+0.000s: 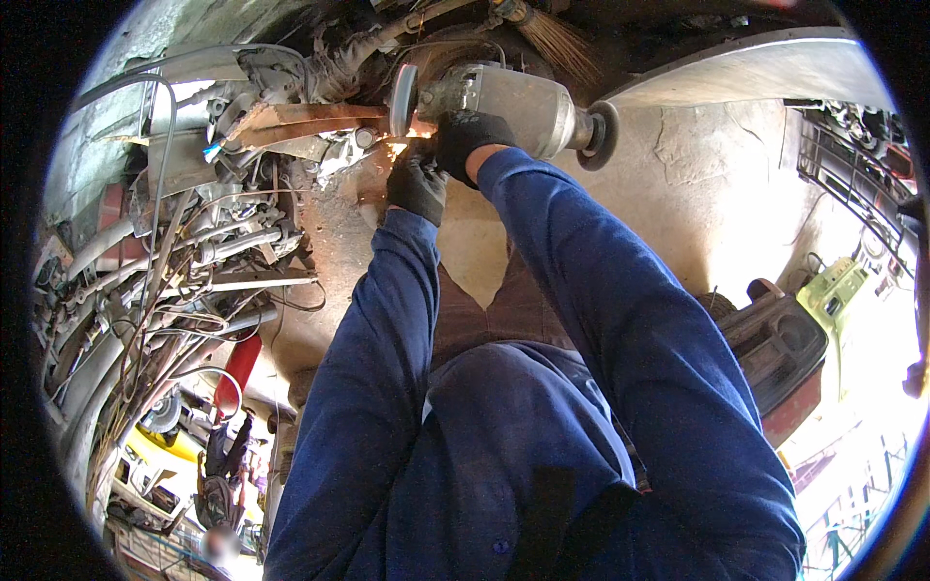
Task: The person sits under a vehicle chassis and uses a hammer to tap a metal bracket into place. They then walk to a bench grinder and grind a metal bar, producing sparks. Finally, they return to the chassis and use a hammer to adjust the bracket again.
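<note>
- Fingers of the right hand [472,138], in a black glove, are wrapped tight round the body of the grinder [504,105], gripping it from below.
- Left hand [418,182], also gloved, sits just under the front of the grinder near the disc; fingers look curled, but I can't tell what they're clamped on, if anything.
- Grinder is up at the top middle, lying roughly level, disc [402,100] at its left end, edge-on against a rusty bar [310,120].
- Sparks [412,136] glow orange right where disc meets bar.
- Bar runs off to the left into a messy pile of pipes [174,281] and cables.
- Both blue sleeves [601,290] come up from the bottom edge.
- Concrete floor [717,165] off to the right, a dark red crate [780,353] lower down on it.
</note>
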The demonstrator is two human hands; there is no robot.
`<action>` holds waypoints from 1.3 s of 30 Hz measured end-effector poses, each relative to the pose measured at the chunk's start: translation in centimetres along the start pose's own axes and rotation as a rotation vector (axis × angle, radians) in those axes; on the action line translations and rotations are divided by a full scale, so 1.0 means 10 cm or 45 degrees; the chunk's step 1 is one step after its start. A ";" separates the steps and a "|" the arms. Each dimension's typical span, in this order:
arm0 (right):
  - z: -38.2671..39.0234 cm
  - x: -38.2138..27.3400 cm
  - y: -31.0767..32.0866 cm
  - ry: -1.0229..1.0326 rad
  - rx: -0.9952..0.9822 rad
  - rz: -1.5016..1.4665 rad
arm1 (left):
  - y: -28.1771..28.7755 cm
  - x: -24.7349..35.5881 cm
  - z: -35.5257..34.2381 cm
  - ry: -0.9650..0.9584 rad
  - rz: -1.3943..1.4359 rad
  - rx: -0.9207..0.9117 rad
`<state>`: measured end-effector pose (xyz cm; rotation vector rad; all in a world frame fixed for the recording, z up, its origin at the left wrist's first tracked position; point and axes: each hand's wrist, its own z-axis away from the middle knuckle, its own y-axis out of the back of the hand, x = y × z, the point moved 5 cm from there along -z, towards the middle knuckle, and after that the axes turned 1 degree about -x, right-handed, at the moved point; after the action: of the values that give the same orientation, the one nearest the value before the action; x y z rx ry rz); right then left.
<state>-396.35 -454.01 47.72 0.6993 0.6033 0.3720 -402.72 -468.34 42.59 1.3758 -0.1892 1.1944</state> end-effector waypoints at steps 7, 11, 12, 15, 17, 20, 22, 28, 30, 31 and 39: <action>0.13 0.05 0.05 -0.022 0.024 -0.022 | 0.23 0.53 -0.02 -0.039 0.171 -0.003; 0.16 0.03 0.10 -0.040 -0.060 -0.092 | 0.19 0.49 -0.01 0.115 0.497 -0.068; 0.16 0.03 0.10 -0.044 -0.072 -0.098 | 0.15 0.43 -0.05 0.202 0.721 -0.043; 0.14 0.02 0.10 -0.035 -0.064 -0.067 | 0.09 0.30 0.01 0.109 0.553 -0.060; 0.13 0.02 0.09 -0.040 -0.058 -0.074 | 0.00 0.15 -0.01 0.221 0.641 -0.109; 0.15 0.02 0.07 -0.043 -0.036 -0.071 | -0.10 -0.05 -0.07 0.557 0.979 -0.222; 0.17 0.01 0.07 -0.046 0.000 -0.065 | -0.07 -0.01 -0.05 0.500 0.626 -0.315; 0.21 0.04 0.07 -0.057 -0.061 -0.059 | 0.03 0.27 0.06 0.327 0.341 -0.282; 0.24 0.03 0.09 -0.024 0.034 -0.083 | 0.00 0.20 0.01 0.303 0.313 -0.296; 0.25 0.05 0.07 -0.061 0.009 -0.104 | -0.04 0.16 0.02 0.270 0.285 -0.305; 0.61 0.28 -0.11 0.054 0.080 -0.311 | -0.35 -0.14 0.28 0.909 1.975 -0.094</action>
<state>-390.24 -456.32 49.55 0.6700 0.7344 0.1417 -399.33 -470.51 40.08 0.4522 -0.8514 2.7981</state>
